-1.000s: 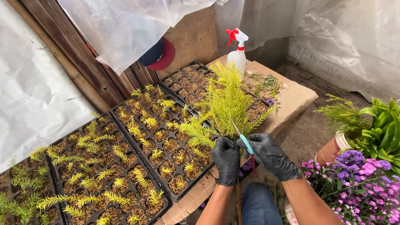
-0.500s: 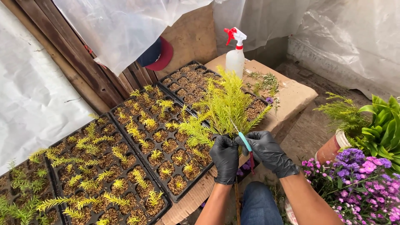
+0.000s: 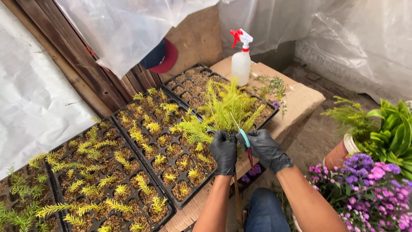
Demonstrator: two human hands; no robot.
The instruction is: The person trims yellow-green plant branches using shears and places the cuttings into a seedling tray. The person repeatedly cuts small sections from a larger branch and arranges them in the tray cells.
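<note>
Crinkled plastic sheeting behind, gloved left hand (image 3: 224, 151) gripping feathery sprig (image 3: 225, 109); right hand (image 3: 267, 149) clutching snips (image 3: 243, 138)

Gloved hands (image 3: 244, 150) together, apparently clenched

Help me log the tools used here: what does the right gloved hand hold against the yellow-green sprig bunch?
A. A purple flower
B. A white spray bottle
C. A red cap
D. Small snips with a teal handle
D: the right hand grips small teal-handled snips, blades up in the sprig bunch held by the left hand.
</note>
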